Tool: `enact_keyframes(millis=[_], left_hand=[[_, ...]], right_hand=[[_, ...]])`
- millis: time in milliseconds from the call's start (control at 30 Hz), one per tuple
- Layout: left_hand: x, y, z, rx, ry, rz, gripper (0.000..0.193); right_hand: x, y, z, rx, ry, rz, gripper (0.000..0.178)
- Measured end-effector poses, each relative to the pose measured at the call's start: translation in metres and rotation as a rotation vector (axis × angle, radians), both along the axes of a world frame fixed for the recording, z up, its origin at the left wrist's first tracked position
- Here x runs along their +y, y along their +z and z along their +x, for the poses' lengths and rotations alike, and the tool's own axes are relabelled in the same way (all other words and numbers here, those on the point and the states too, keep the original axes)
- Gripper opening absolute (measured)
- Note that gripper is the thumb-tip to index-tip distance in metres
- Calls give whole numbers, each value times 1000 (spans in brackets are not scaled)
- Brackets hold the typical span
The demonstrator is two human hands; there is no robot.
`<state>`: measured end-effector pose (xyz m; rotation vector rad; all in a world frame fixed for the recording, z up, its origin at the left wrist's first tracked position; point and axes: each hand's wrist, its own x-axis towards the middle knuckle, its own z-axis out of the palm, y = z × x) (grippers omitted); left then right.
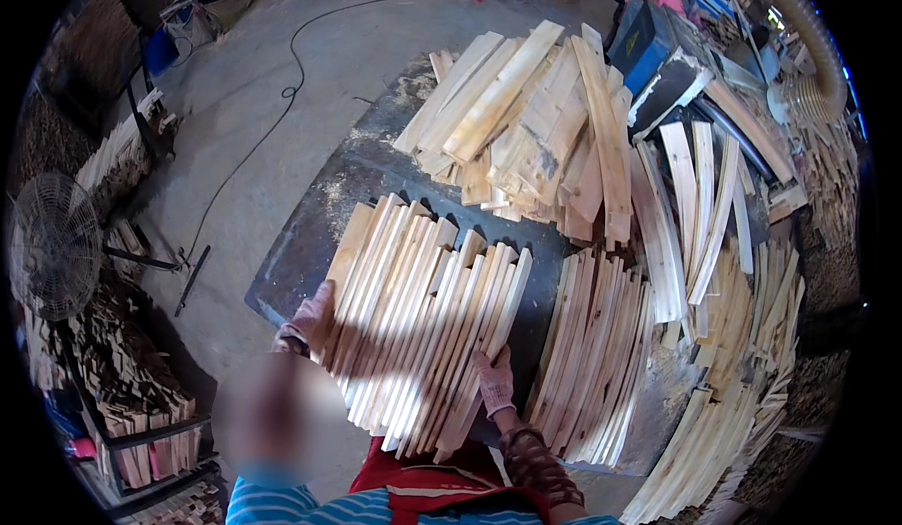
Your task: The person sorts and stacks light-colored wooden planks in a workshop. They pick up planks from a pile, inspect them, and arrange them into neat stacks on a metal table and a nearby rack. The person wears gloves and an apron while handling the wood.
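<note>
A row of pale wooden slats (404,290) stands on edge, packed side by side, at the near side of a dark metal table (310,215). Against the row's left side lies my left hand (315,316) in a knitted glove. My right hand (495,381), gloved too, presses on the right side near the close ends. Between them the two hands clasp the row; some fingertips are hidden by the wood. The slats' far ends are uneven, and their near ends reach toward my red apron (427,473).
Beyond the row lies a loose heap of wider boards (536,112). A second slat row (597,356) stands to the right. Farther right are a blue machine (644,46) and a ribbed hose (799,18). On the left are a fan (56,243), a floor cable (291,55) and stacked wood offcuts (141,384).
</note>
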<state>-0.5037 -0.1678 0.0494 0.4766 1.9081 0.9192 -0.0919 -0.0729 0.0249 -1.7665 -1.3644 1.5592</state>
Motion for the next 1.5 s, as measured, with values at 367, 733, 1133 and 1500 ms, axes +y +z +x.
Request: enact_keyframes(millis=[367, 733, 1133, 1500], left_hand=[[10, 6, 103, 70, -323, -106, 56], [2, -44, 108, -184, 52, 114, 38], [-12, -26, -57, 447, 71, -5, 48], [3, 2, -25, 833, 71, 47, 46]], right_hand=[[6, 6, 21, -288, -96, 53, 62], [-7, -73, 19, -650, 403, 404, 29], [-36, -11, -171, -132, 96, -73, 52], [-23, 2, -88, 302, 192, -48, 42]])
